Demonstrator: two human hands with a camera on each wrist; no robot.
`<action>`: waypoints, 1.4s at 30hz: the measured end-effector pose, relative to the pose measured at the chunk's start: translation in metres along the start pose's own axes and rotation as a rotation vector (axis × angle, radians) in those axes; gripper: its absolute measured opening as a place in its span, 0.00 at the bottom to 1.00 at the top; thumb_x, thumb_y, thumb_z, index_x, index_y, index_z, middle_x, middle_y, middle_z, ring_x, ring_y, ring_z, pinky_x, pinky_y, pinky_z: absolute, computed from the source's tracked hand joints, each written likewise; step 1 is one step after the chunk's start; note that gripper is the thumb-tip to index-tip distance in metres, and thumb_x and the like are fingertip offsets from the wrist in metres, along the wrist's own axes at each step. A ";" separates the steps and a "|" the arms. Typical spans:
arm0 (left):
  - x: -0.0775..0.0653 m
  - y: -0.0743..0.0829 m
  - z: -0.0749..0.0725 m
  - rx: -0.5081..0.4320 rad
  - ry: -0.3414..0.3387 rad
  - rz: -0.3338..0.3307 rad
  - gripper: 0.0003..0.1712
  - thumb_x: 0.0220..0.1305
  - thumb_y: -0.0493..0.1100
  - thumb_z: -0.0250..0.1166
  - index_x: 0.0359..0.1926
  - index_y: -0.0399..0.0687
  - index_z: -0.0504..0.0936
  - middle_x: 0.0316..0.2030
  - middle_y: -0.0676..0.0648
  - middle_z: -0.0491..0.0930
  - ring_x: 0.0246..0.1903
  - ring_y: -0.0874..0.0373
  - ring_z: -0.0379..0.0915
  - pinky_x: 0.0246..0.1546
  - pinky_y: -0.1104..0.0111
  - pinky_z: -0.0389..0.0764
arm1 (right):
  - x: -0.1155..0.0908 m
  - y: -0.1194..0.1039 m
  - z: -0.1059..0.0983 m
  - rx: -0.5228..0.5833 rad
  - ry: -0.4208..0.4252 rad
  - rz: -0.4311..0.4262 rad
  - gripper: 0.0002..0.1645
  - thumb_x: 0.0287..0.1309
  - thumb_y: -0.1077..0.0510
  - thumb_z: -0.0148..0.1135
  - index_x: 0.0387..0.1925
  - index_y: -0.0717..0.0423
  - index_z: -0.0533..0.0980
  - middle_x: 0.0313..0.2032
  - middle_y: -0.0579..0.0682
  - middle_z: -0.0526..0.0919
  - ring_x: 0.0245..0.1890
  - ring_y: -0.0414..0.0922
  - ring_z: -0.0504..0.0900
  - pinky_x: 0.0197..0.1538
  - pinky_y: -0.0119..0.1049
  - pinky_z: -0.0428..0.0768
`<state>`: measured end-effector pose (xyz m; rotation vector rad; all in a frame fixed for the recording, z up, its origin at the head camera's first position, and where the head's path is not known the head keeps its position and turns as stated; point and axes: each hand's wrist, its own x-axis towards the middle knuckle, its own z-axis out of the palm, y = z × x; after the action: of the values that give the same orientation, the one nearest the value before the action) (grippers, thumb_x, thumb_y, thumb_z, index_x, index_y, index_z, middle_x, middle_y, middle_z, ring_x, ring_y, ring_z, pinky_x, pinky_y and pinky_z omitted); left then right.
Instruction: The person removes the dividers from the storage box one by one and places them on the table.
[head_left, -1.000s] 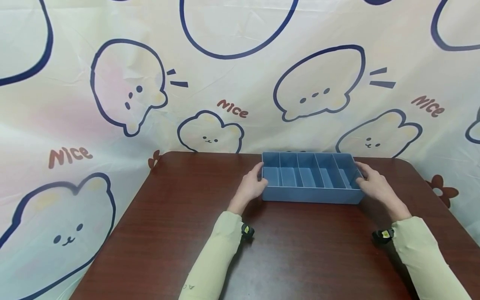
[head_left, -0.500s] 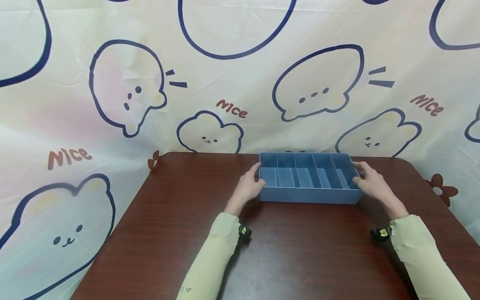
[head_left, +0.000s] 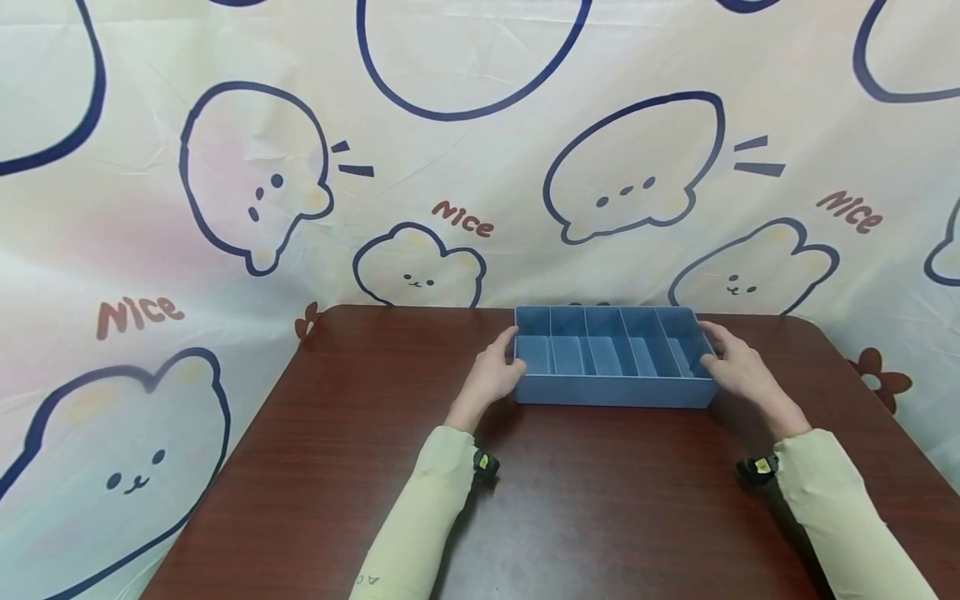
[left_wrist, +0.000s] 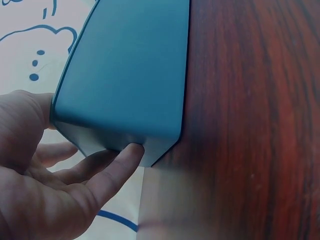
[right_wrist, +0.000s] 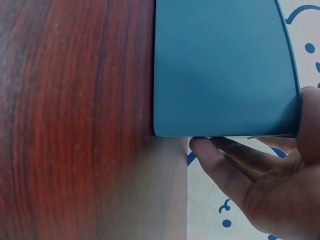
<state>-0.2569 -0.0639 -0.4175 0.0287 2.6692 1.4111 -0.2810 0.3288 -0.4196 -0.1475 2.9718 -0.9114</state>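
Observation:
A blue divided tray (head_left: 615,392) with several compartments in a row sits near the far side of the table, its compartments bare. My left hand (head_left: 491,372) grips its left end, thumb at the rim near the front corner. At the opposite end my right hand (head_left: 738,362) holds it the same way. In the left wrist view, the left fingers (left_wrist: 117,172) lie against the tray's end wall, below the rim. The right wrist view has the right fingers (right_wrist: 220,165) against the other end, partly hidden behind it.
The dark brown wooden table (head_left: 585,500) has its far edge just behind the tray. A pale cloth (head_left: 450,167) with cartoon outlines hangs beyond that edge and down the left and right sides.
The tray has slid slightly to the left along the table, both hands moving with it. Their hold on its ends looks the same.

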 end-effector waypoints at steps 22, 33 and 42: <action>0.000 -0.006 -0.008 -0.004 0.001 0.004 0.38 0.66 0.44 0.55 0.75 0.63 0.55 0.74 0.46 0.60 0.68 0.44 0.64 0.63 0.44 0.69 | 0.002 -0.008 0.004 -0.004 -0.011 -0.006 0.39 0.66 0.61 0.43 0.76 0.58 0.46 0.69 0.75 0.57 0.65 0.76 0.61 0.60 0.73 0.63; -0.002 -0.009 -0.014 -0.004 0.008 0.009 0.38 0.66 0.43 0.55 0.75 0.63 0.55 0.73 0.47 0.60 0.66 0.45 0.65 0.55 0.50 0.76 | 0.001 -0.012 0.005 0.013 -0.020 -0.015 0.40 0.67 0.60 0.44 0.77 0.56 0.46 0.70 0.73 0.57 0.64 0.76 0.62 0.59 0.73 0.64; -0.003 -0.012 -0.014 0.012 0.014 0.004 0.38 0.66 0.43 0.54 0.75 0.63 0.55 0.73 0.46 0.61 0.64 0.45 0.66 0.53 0.51 0.75 | 0.002 -0.013 0.007 0.018 -0.037 -0.021 0.40 0.66 0.60 0.44 0.77 0.56 0.46 0.70 0.74 0.57 0.65 0.76 0.62 0.60 0.73 0.64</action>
<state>-0.2548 -0.0823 -0.4188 0.0254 2.6905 1.4010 -0.2812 0.3136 -0.4180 -0.1927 2.9326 -0.9274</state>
